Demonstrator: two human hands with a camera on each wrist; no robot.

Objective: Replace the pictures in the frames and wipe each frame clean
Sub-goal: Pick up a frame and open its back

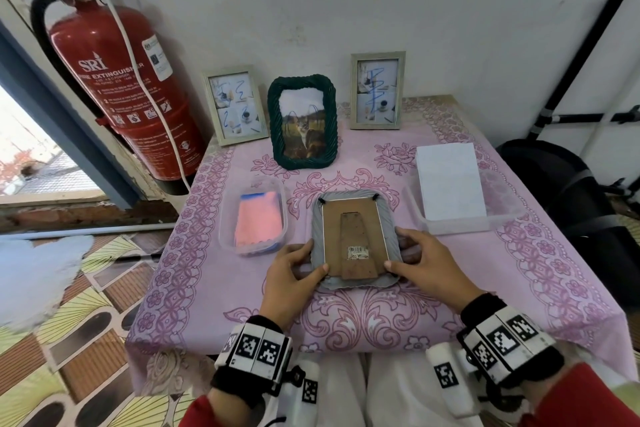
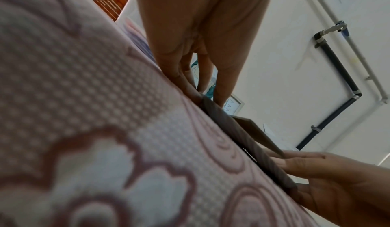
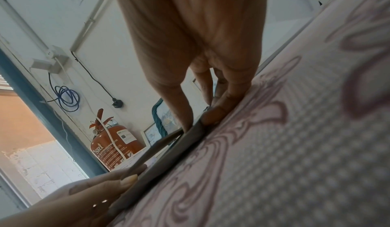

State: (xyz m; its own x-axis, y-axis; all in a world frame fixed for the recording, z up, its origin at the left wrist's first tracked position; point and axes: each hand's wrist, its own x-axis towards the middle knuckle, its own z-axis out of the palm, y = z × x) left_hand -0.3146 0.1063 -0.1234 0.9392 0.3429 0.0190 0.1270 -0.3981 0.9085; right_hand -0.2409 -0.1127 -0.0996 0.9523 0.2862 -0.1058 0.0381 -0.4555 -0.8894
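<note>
A grey rope-edged frame lies face down near the table's front edge. Its brown backing board with the folded stand faces up. My left hand grips the frame's lower left edge, thumb on the backing. My right hand grips the lower right edge the same way. The left wrist view shows the frame's edge against the cloth, with my left fingers at its corner. In the right wrist view my right fingers press the frame at its side.
Standing against the wall are a pale frame, a dark green frame with a cat picture and another pale frame. A clear tub with a pink cloth sits left, a tub with white sheets right. A fire extinguisher hangs left.
</note>
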